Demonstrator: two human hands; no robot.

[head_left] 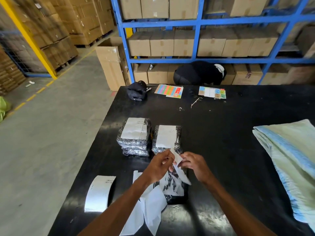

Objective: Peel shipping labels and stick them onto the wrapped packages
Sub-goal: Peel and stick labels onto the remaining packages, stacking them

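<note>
Both my hands meet over the black table, pinching one white shipping label. My left hand grips its left side and my right hand its right side, the paper partly split from its backing. Under them lies a dark wrapped package with loose white backing papers beside it. Just beyond my hands sits a foil-wrapped package with a label on top. To its left is a stack of labelled wrapped packages. A curled label strip lies at the near left.
A folded pale green and blue sack lies on the table's right side. At the far edge are a black cap and two coloured sticker sheets. A person in black crouches behind the table by blue shelving holding cartons.
</note>
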